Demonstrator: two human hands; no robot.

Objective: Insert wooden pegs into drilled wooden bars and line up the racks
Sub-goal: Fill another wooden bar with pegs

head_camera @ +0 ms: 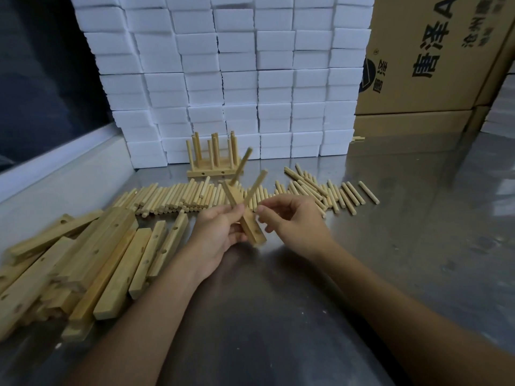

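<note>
The drilled bar (249,223) sat above the surface (278,288), gripped by the left hand (220,232), its long axis running from near right to far left. Two pegs (256,186) stood in it, tilted up and rightward. The right hand (292,221) hung just beside it, fingers loosely curled, holding nothing. Behind lay loose pegs (178,197), leftward spare bars (117,254), and a finished rack (213,162).

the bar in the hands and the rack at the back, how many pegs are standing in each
bar held in left hand: 2 pegs
rack at the back: too crowded to count exactly
right hand: 0 pegs
total sure: 2
</note>
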